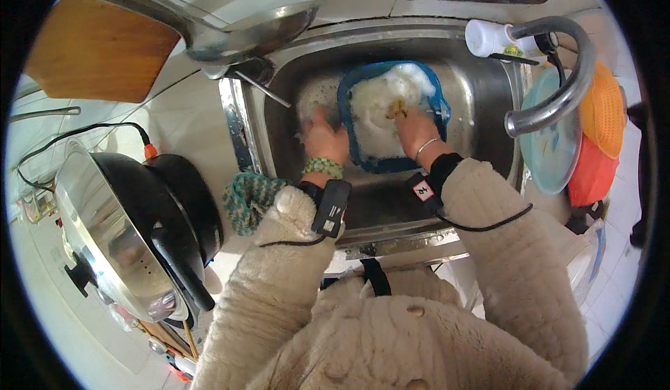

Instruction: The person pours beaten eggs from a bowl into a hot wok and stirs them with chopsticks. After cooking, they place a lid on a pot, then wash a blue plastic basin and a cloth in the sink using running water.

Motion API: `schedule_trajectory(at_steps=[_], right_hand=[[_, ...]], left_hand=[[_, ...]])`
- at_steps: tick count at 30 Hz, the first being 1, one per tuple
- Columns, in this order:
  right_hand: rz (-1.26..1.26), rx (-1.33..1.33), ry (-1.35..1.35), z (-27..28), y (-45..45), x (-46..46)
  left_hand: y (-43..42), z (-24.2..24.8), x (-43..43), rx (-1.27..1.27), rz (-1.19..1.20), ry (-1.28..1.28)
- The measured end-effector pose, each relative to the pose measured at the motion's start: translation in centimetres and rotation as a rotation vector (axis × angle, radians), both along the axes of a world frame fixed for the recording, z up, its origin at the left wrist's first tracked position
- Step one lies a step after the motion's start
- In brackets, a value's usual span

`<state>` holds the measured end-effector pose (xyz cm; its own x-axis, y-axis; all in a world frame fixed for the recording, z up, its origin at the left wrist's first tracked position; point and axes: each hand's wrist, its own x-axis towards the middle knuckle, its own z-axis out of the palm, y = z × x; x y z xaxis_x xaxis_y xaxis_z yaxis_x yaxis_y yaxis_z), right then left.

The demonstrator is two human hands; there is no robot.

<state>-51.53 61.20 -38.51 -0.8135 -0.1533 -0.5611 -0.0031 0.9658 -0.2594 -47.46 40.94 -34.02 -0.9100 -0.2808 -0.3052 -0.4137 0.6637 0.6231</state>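
A blue plastic basin (343, 112) sits in the stainless steel sink (487, 112). Cloudy water and white foam (413, 78) fill much of it. My right hand (417, 132) reaches into the basin, its fingers around a small yellow-brown piece (398, 108), perhaps a scrubber; too little of it shows to name it surely. To the left of the basin, my left hand (325, 140) is low over the sink floor near the drain, blurred at the fingertips. Its fingers are spread, and no object shows in them.
A curved metal faucet (555, 102) arches over the sink's right side, near a turquoise plate-like item (549, 128) and an orange colander (604, 110). At left are a black pan (157, 207) with a metal lid (104, 233), a knitted cloth (251, 201) and a wooden board (102, 50).
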Motion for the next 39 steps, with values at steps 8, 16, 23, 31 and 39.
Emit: schedule_trajectory(at_steps=[8,16,23,31,39], right_hand=[[0.273,-0.615,-0.044,2.8,-4.1,2.3],[0.806,-0.188,0.716,-0.9,-4.0,-4.0],[0.684,0.481,0.491,1.6,0.2,-5.8],[0.656,0.264,-0.401,3.8,0.1,1.0],[0.643,-0.276,0.004,0.9,-5.4,2.2]], left_hand=[[0.5,-2.6,1.6,0.044,-0.034,-0.14],[0.8,-1.4,0.2,0.005,-0.177,-0.198],[0.9,-4.0,1.3,0.202,0.138,-0.193],[0.1,-4.9,2.4,0.125,0.222,-0.169],[0.9,-2.6,2.5,-0.062,-0.004,-0.092]])
